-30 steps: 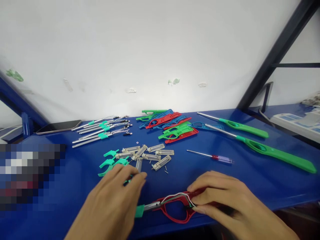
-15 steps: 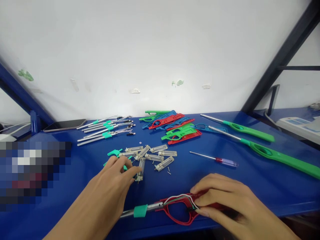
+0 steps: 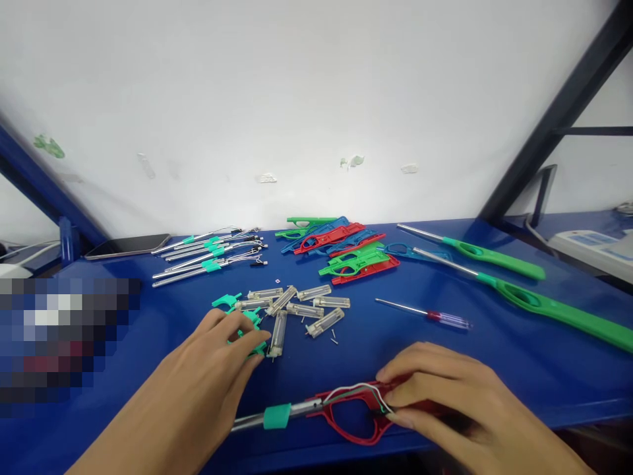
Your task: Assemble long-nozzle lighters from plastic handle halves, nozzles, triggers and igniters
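Dragging hooked teal plastic trigger point(image 3: 256, 347) back, left hand point(image 3: 212, 376) pinched on it; right hand point(image 3: 445, 402) still clamps the open red lighter shell point(image 3: 366, 435).

Bare left hand point(image 3: 217, 359) and bare right hand point(image 3: 440, 389), forearms uncovered

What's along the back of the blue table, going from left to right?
Phone → metal tubes → coloured shells → green lighters.
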Tool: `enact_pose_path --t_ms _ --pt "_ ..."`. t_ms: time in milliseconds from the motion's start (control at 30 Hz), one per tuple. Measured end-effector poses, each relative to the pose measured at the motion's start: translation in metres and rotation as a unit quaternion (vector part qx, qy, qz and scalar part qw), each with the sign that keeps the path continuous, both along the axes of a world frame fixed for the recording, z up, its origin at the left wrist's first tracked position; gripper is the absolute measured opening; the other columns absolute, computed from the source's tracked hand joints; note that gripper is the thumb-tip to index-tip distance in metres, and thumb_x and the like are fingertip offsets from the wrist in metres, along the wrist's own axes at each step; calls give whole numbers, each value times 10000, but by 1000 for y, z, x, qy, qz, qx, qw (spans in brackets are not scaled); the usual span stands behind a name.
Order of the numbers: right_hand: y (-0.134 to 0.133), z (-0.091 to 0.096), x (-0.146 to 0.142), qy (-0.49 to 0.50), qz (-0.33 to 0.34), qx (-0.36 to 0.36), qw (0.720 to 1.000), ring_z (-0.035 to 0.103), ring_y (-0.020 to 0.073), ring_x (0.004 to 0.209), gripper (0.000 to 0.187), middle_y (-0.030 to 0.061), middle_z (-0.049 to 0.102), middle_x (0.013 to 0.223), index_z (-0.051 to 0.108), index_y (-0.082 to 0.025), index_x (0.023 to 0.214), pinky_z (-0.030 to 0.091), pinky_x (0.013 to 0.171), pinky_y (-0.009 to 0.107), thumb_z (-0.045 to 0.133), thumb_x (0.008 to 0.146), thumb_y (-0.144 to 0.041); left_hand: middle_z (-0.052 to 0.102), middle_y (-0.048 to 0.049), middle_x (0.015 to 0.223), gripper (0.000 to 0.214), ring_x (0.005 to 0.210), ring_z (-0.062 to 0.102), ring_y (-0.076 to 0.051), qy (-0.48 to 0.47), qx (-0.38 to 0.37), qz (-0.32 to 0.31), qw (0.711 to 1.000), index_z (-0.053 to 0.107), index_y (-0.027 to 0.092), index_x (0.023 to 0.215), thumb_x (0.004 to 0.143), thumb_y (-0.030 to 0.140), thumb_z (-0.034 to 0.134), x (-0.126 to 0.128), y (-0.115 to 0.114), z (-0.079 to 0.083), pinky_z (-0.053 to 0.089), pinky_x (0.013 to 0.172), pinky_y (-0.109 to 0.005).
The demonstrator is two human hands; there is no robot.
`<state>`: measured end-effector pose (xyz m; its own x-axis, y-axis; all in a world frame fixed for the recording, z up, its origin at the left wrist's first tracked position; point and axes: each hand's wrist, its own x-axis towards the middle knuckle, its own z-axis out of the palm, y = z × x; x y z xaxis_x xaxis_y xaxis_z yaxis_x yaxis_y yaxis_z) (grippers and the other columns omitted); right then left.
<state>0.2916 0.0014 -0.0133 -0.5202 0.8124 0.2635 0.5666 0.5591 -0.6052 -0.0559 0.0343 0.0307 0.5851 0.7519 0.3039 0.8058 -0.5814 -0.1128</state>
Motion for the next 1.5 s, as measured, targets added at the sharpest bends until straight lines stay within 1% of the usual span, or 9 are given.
enact_pose_path --t_ms 133,400,667,867,1033,1167,1300,1367,1500 --pt "1 0 -1 1 1 -2 1000 718 118 1136 80 -83 762 1211 740 -403 1125 527 1066 217 670 1087 -404 832 -83 1048 425 979 774 -353 41 44 -22 998 807 225 993 1011 90 404 3 2 3 639 867 -563" --pt "1 0 1 1 4 1 1000 722 129 1132 85 -62 762 1213 744 -386 1116 534 1066 235 662 1092 -390 827 -84 1060 304 982 783 -333 30 12 4 999 779 219 1009 1019 148 484 7 1 5 646 877 -516" --pt "0 1 -1 -4 0 5 1000 735 130 1110 88 -59 770 1197 750 -377 1098 543 1057 231 668 1087 -405 832 -86 998 547 902 804 -336 -1 116 -26 993 740 213 1053 1161 271 207 18 1 14 642 801 -519" --pt "2 3 0 -8 10 9 1000 735 120 1107 89 -58 770 1195 742 -367 1121 547 1046 216 660 1093 -387 791 -59 1117 395 881 801 -230 -79 6 -29 996 679 256 1241 1167 270 291 23 -10 11 627 622 -297" --pt "3 4 0 -15 13 10 1000 734 120 1110 91 -51 770 1194 746 -357 1120 546 1056 220 662 1092 -382 768 37 1218 438 1055 783 -164 -92 -97 -54 990 602 382 1390 1095 129 400 34 -30 -4 643 906 -265" --pt "2 4 0 -12 14 13 1000 741 123 1097 97 -44 775 1184 755 -343 1109 548 1063 226 665 1089 -374 766 33 1263 553 1136 762 -145 -125 -120 -94 980 550 359 1478 1040 56 400 44 -34 -8 602 1019 -247" --pt "2 6 -1 -2 13 3 1000 749 144 1088 104 -25 783 1173 771 -326 1097 566 1052 253 674 1082 -360 774 28 1161 478 1050 764 -158 -96 -112 -126 981 668 287 1238 1001 -4 371 56 -30 -3 583 1100 -343" --pt "2 8 -2 2 15 -2 1000 753 150 1079 105 -20 786 1164 773 -324 1097 570 1050 262 674 1081 -358 772 8 1135 479 1005 756 -172 -105 -105 -147 978 674 259 1207 971 -26 371 61 -29 -1 601 1069 -357" --pt "4 12 -4 9 18 5 1000 762 156 1051 114 -11 792 1143 774 -316 1091 586 1017 256 663 1087 -342 762 1 1183 587 974 731 -143 -151 -129 -189 962 621 256 1353 893 -59 438 63 -27 -3 604 938 -221"
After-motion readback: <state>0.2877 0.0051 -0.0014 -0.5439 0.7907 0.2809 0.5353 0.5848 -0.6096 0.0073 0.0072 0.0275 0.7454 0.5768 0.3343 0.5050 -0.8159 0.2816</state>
